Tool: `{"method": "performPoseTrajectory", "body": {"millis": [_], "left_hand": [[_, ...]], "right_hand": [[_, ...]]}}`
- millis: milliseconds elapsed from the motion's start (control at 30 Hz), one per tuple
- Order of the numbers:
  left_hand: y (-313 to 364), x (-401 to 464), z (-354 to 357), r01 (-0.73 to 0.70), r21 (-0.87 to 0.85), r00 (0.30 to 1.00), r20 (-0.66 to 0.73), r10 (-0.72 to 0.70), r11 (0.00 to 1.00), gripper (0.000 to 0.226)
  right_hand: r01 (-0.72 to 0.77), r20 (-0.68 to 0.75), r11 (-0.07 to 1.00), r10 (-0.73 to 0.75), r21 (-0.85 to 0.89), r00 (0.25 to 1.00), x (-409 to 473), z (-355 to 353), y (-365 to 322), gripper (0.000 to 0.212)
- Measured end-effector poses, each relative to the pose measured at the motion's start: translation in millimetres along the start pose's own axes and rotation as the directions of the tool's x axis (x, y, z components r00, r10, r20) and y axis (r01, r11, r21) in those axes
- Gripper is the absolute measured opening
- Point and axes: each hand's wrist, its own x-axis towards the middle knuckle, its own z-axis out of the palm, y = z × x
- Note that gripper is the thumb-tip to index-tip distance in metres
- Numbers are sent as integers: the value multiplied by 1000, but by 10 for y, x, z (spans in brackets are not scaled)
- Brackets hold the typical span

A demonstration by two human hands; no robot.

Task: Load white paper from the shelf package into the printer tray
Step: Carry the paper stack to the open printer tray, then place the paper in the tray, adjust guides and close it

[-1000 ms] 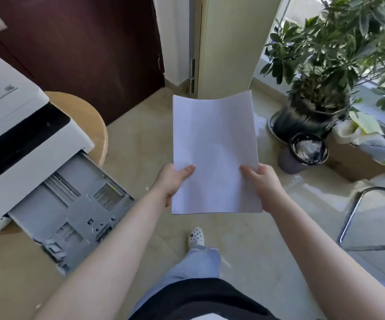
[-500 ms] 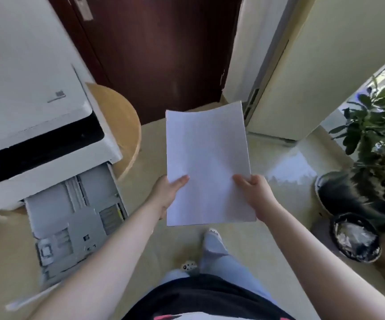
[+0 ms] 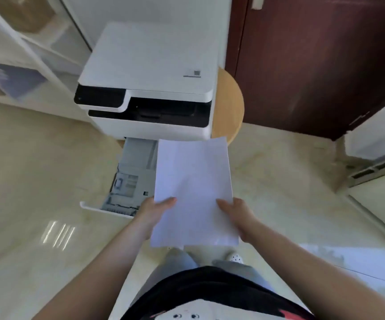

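A thin stack of white paper is held flat in front of me, my left hand gripping its lower left edge and my right hand its lower right edge. The white printer stands straight ahead on a round wooden stool. Its grey paper tray is pulled out toward me and looks empty; the paper covers the tray's right half. The sheets hover above the tray, their far edge close to the printer's front.
A white shelf unit stands at the left with boxes on it. A dark brown door is behind the stool on the right, a white appliance at far right. Glossy beige floor lies all around; my feet are below the paper.
My view has swung left, so the printer now sits straight ahead instead of at the left. The paper, still in both hands, has come over the open tray. The plant has left the view.
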Motion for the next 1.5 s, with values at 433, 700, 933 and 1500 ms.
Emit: {"method": "performPoseTrajectory", "body": {"millis": [433, 700, 933, 1500], "left_hand": [[164, 1069, -1410, 50, 104, 998, 25, -53, 993, 46], [301, 1741, -1541, 44, 226, 998, 35, -53, 973, 79], [244, 1916, -1533, 47, 243, 998, 40, -58, 969, 84], [95, 1833, -1465, -124, 88, 992, 49, 120, 988, 39]], "right_hand": [[-185, -29, 973, 191, 141, 981, 737, 1509, -198, 34], [-139, -233, 968, 188, 211, 954, 1109, 1852, -270, 36], [-137, -327, 978, 183, 157, 927, 1236, 1910, -202, 34], [-51, -490, 986, 123, 158, 863, 1203, 1992, -92, 19]]}}
